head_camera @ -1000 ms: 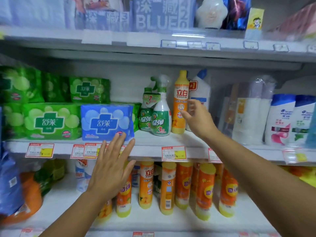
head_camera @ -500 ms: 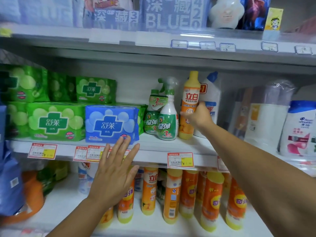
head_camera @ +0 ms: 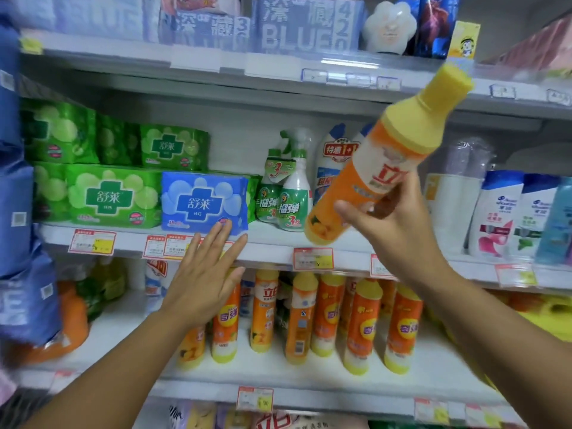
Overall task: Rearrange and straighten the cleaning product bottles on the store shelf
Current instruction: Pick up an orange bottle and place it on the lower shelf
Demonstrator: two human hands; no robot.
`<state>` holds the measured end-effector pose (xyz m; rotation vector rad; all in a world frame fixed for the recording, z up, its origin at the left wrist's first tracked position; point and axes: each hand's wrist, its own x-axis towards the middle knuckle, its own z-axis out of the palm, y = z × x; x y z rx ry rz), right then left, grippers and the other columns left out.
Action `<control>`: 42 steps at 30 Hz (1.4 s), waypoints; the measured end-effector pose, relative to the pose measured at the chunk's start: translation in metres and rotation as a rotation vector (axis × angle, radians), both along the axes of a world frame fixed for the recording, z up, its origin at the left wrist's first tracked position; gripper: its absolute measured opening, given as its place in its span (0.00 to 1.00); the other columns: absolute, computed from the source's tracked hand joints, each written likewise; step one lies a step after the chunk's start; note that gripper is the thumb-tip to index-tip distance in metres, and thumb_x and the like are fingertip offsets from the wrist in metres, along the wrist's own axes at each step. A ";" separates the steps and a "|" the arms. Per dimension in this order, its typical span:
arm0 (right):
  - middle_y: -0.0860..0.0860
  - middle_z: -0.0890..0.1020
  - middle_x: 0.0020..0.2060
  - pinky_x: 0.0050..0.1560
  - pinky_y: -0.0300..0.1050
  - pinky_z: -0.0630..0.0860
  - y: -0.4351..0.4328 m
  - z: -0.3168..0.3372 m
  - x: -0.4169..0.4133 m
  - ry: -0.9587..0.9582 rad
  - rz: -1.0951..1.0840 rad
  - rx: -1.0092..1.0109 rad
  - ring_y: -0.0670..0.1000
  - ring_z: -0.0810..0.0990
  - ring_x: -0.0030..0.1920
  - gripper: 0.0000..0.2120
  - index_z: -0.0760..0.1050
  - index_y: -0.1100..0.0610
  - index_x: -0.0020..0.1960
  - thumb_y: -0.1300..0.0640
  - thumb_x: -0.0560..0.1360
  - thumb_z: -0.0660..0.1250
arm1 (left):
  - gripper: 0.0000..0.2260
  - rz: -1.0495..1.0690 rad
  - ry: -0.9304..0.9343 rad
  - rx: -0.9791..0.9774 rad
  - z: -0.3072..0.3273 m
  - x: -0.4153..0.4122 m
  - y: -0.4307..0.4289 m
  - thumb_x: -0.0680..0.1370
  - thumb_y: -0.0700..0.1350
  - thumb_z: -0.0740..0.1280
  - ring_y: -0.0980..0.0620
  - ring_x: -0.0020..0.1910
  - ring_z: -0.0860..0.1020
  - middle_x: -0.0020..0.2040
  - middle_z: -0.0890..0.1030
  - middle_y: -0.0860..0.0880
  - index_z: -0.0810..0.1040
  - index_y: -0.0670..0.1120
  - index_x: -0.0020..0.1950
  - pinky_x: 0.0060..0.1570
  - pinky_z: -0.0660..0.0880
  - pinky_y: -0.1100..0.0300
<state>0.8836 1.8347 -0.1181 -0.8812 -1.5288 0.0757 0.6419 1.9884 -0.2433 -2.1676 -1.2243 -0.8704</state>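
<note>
My right hand (head_camera: 393, 221) grips an orange bottle with a yellow cap (head_camera: 383, 162), held tilted to the right in the air in front of the middle shelf (head_camera: 278, 246). Two green spray bottles (head_camera: 286, 193) and white bottles with blue caps (head_camera: 332, 162) stand on that shelf behind it. On the lower shelf (head_camera: 272, 371) stands a row of several orange and yellow bottles (head_camera: 312, 320). My left hand (head_camera: 207, 274) hovers flat, fingers spread, in front of the middle shelf's edge and the left end of that row.
Green packs (head_camera: 108, 199) and a blue pack (head_camera: 204, 202) of pads fill the middle shelf's left. White shampoo bottles (head_camera: 507, 212) and a clear wrapped pack (head_camera: 458, 187) stand at the right. Blue bags (head_camera: 18, 212) hang at the far left. The top shelf holds blue boxes (head_camera: 303, 23).
My right hand closed on the orange bottle that stood beside the spray bottles, lifted it off the middle shelf and tilted it toward me. My left hand stayed nearly still.
</note>
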 end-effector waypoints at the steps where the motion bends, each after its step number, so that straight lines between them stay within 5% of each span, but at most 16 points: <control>1: 0.44 0.80 0.53 0.55 0.41 0.77 -0.009 -0.014 -0.005 -0.013 0.025 -0.034 0.43 0.80 0.55 0.26 0.66 0.44 0.58 0.52 0.66 0.76 | 0.26 0.003 -0.011 -0.003 0.000 0.000 -0.001 0.79 0.59 0.44 0.52 0.76 0.43 0.78 0.47 0.48 0.50 0.54 0.76 0.73 0.43 0.48; 11: 0.33 0.73 0.55 0.52 0.25 0.69 0.066 -0.185 -0.037 -0.179 0.054 -0.478 0.31 0.73 0.56 0.31 0.59 0.41 0.62 0.58 0.70 0.74 | 0.24 -0.017 -0.039 0.021 -0.006 -0.001 0.009 0.80 0.54 0.49 0.51 0.76 0.44 0.78 0.47 0.48 0.53 0.54 0.76 0.73 0.44 0.47; 17: 0.44 0.77 0.55 0.53 0.39 0.75 0.124 -0.234 -0.046 -0.143 0.016 -0.604 0.42 0.77 0.55 0.28 0.60 0.48 0.63 0.58 0.71 0.72 | 0.23 -0.051 -0.052 0.030 -0.006 -0.002 0.010 0.80 0.53 0.50 0.52 0.76 0.43 0.78 0.47 0.49 0.52 0.54 0.76 0.73 0.41 0.50; 21: 0.45 0.77 0.51 0.48 0.37 0.74 0.144 -0.242 -0.057 -0.063 -0.023 -0.669 0.45 0.78 0.50 0.25 0.61 0.50 0.59 0.57 0.71 0.73 | 0.23 -0.059 -0.039 0.050 -0.006 -0.005 0.012 0.80 0.52 0.51 0.52 0.76 0.44 0.78 0.49 0.49 0.53 0.54 0.76 0.73 0.43 0.50; 31: 0.47 0.78 0.57 0.57 0.47 0.77 0.157 -0.255 -0.063 -0.037 -0.093 -0.721 0.46 0.78 0.55 0.34 0.65 0.50 0.65 0.51 0.64 0.78 | 0.22 -0.029 -0.020 0.059 -0.005 -0.012 0.011 0.80 0.54 0.49 0.50 0.76 0.44 0.78 0.49 0.48 0.54 0.57 0.75 0.73 0.44 0.46; 42: 0.44 0.74 0.63 0.63 0.51 0.74 0.168 -0.261 -0.078 -0.028 -0.061 -0.710 0.46 0.75 0.61 0.39 0.56 0.40 0.71 0.58 0.69 0.74 | 0.22 0.014 -0.031 0.044 -0.009 -0.028 0.016 0.81 0.54 0.50 0.51 0.76 0.43 0.78 0.47 0.49 0.51 0.58 0.75 0.73 0.42 0.47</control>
